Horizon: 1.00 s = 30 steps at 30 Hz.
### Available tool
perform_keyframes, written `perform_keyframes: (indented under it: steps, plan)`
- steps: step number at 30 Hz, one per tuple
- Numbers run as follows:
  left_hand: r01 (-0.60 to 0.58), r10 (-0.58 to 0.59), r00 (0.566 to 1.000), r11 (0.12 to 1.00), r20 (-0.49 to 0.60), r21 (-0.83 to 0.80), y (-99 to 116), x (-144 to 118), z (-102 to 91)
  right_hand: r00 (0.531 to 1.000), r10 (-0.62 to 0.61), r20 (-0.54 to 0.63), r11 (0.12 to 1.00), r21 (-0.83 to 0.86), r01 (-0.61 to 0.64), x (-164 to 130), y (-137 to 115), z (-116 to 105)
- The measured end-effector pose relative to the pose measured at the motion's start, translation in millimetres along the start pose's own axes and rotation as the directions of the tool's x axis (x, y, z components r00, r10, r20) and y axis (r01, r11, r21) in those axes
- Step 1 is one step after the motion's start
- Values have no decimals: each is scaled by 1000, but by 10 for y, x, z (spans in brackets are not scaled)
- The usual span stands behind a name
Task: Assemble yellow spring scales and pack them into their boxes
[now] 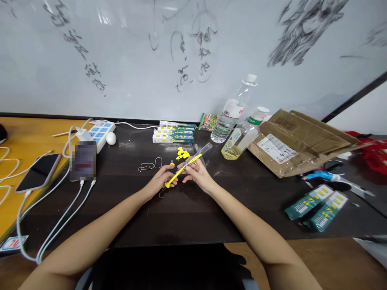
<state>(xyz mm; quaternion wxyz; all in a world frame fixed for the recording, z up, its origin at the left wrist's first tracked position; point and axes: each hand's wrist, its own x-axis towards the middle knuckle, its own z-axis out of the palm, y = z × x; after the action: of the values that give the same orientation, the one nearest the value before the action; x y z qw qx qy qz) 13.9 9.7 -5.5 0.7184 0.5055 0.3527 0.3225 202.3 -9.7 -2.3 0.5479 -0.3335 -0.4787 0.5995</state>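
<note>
A slim yellow spring scale with a clear tube on its upper part lies slanted between my hands. My left hand has its fingers closed around the lower end, by the yellow cap. My right hand grips the rod higher up, with the clear tube sticking out beyond it. A thin metal hook shows below my left hand; whether it is attached, I cannot tell. Just behind my hands sit several small yellow plastic parts. Bent metal hooks lie left of them.
Several slim boxes are stacked by the whiteboard. Two bottles and a brown parcel stand at right, with scissors and two green boxes nearer. A power strip, phones and cables occupy the left.
</note>
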Motion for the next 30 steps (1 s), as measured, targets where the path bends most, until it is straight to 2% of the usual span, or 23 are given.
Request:
perform_keyframes:
  steps: [6, 10, 14, 18, 20, 24, 30]
  plan:
    - [8, -16, 997, 995, 79, 96, -46, 45, -56, 989, -78, -123, 997, 14, 80, 81, -185, -198]
    - [-95, 63, 988, 968, 144, 231, -117, 66, -89, 981, -115, -158, 993, 11, 118, 95, -252, -242]
    - [-208, 150, 975, 880, 165, 428, -109, 13, -66, 983, -110, -148, 994, -12, 110, 84, -231, -202]
    - [-264, 221, 964, 731, 148, 629, -13, -62, -10, 986, -112, -126, 994, -24, 110, 68, -217, -163]
    - [-273, 234, 961, 694, 150, 666, 22, -80, 5, 986, -113, -119, 993, -27, 111, 61, -221, -150]
    - [-266, 214, 964, 728, 159, 632, 22, -84, 8, 992, -96, -88, 995, -40, 92, 47, -219, -121]
    - [-150, 97, 981, 930, 169, 337, -62, -52, 4, 992, -90, -89, 995, -49, 85, 41, -222, -120]
